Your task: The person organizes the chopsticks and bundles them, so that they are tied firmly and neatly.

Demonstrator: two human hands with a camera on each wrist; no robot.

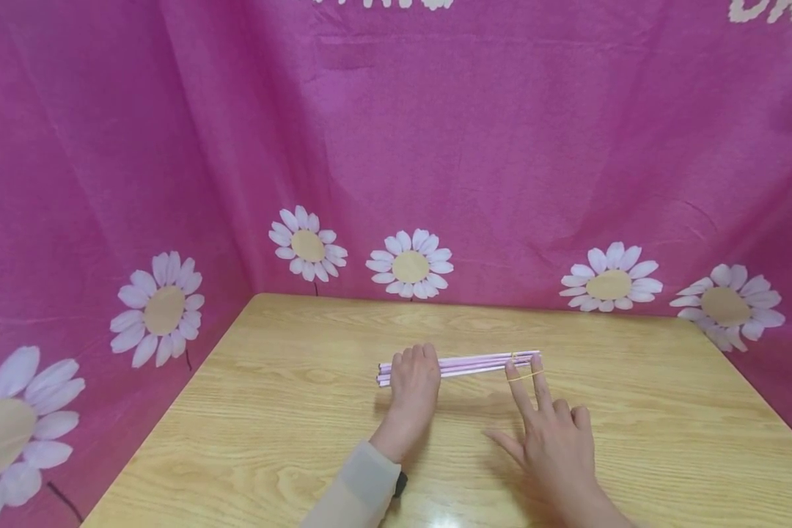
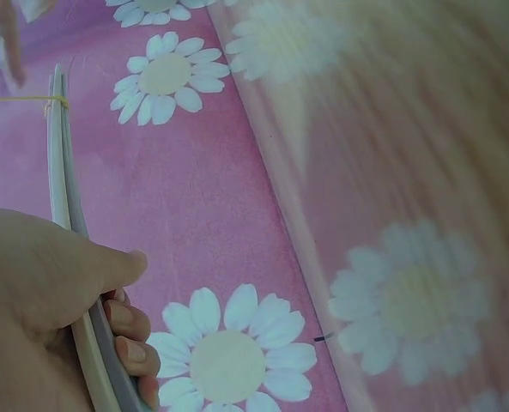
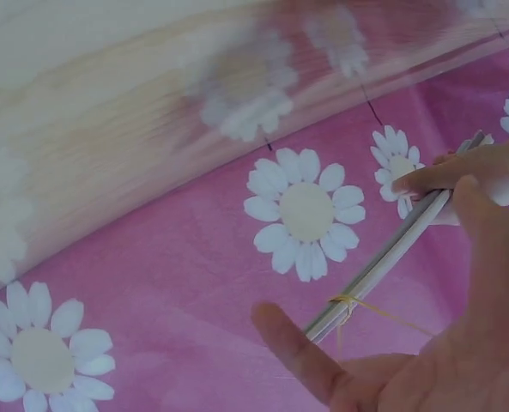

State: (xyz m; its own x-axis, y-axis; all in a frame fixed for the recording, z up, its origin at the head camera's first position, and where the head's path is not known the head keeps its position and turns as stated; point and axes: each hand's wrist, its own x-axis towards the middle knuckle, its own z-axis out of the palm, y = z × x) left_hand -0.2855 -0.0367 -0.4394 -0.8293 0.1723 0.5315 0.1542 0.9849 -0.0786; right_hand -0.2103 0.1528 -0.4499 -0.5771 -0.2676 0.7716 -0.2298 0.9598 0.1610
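In the head view, a bundle of thin pale pink and white straw-like sticks lies crosswise over the table. My left hand grips it near its left end, fingers wrapped round it, as the left wrist view of the sticks also shows. A thin yellow rubber band is looped round the bundle close to its right end. Two spread, straight fingers of my right hand hold the band's free loop stretched towards me. That hand's thumb points out to the left, apart from the sticks.
Light wood-grain table lies beneath both hands. A magenta cloth printed with white daisies hangs along the back and both sides of the tabletop.
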